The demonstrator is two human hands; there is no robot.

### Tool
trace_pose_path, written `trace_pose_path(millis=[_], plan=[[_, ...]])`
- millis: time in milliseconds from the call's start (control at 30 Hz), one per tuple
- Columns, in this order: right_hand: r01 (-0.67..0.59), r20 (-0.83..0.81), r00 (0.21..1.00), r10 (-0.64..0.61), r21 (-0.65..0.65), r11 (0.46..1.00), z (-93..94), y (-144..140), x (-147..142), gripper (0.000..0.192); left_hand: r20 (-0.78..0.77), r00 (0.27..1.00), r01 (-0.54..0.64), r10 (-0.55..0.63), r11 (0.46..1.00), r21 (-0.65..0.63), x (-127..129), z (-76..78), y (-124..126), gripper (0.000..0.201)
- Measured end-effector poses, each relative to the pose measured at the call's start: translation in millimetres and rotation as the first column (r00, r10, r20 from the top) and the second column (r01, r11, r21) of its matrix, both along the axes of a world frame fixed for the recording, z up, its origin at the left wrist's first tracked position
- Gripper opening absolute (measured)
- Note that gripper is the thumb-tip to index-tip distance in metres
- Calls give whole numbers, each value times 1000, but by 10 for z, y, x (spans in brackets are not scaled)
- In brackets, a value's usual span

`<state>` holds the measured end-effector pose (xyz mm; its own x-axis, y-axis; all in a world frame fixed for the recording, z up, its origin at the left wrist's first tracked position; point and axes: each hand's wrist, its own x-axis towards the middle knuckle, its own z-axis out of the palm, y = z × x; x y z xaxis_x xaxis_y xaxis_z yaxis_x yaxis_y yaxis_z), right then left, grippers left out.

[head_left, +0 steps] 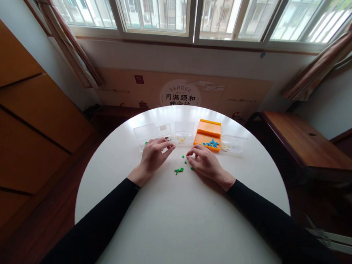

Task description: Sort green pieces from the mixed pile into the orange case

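Note:
My left hand (155, 154) rests on the round white table (181, 222), fingers curled, fingertips pinched near a clear box (145, 134); whether it holds a small piece is too small to tell. My right hand (203, 160) lies palm down, fingers bent, its fingertips touching small green pieces (179, 170) scattered between both hands. Behind the hands stands a row of small boxes: two more clear ones (184, 132), an orange tray (208, 135) with blue pieces (211, 143), and a clear box (233, 144) at the right.
A wooden bench (306, 142) stands right of the table. A brown cabinet (21, 124) fills the left side. A window with curtains runs along the back wall, above a printed panel (179, 92).

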<state>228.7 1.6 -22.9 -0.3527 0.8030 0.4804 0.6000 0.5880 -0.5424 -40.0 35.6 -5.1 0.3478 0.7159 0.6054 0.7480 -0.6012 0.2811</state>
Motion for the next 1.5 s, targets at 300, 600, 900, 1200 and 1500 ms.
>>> trace_pose_path(millis=[300,600,900,1200,1500], plan=[[-3,1,1000,3,-4,1000,9,-27,10,6,-25,958,-287,286,958,-18,-262,-13,211,17],[-14,-15,1000,14,-8,1000,10,-38,2,8,-35,955,-295,296,955,17,-217,-25,267,21],[-39,-80,996,38,-9,999,-1,-6,0,4,22,1000,-3,1,998,61,-82,34,28,16],[-129,-216,969,120,-25,991,55,12,-11,19,-28,964,265,-263,956,127,197,19,-179,14],[-170,-241,959,151,-59,984,57,12,-29,25,-44,969,243,-242,969,45,225,39,-214,18]])
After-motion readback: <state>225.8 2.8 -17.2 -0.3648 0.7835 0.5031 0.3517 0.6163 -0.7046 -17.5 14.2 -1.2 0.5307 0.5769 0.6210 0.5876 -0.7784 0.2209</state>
